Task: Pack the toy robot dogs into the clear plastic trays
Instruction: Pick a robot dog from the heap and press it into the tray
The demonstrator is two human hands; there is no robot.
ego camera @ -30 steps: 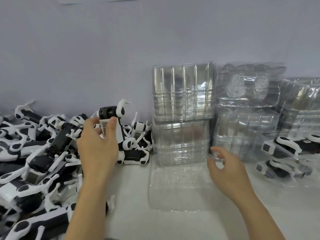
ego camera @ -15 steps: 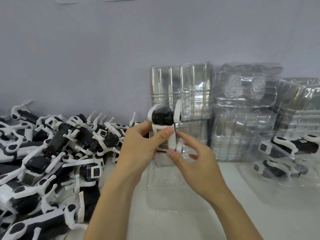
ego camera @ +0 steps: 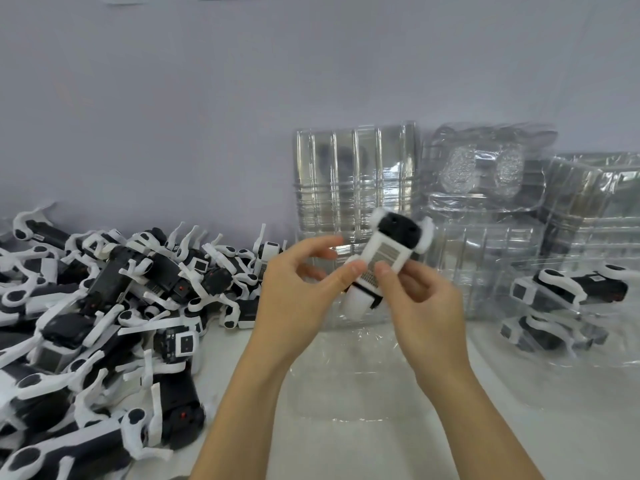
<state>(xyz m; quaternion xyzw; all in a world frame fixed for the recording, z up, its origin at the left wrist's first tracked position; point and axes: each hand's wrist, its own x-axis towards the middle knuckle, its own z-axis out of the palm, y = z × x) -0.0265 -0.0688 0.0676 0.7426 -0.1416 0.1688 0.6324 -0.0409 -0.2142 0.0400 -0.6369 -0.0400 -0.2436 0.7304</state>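
A black and white toy robot dog (ego camera: 388,252) is held in the air between both hands, tilted with its black head up and to the right. My left hand (ego camera: 301,289) pinches its lower body with thumb and curled fingers. My right hand (ego camera: 422,303) grips it from the right, thumb on its white grille. Below the hands an empty clear plastic tray (ego camera: 346,375) lies flat on the white table. A heap of loose toy dogs (ego camera: 104,306) covers the table's left side.
Stacks of clear trays (ego camera: 353,181) stand against the wall behind the hands, with more bagged stacks (ego camera: 485,202) to the right. A tray holding packed dogs (ego camera: 568,296) lies at the right. The grey wall closes off the back.
The dog has been carried from the heap to the middle, above the flat tray. My right hand joined the grip, and the dog is now tilted further to the right.
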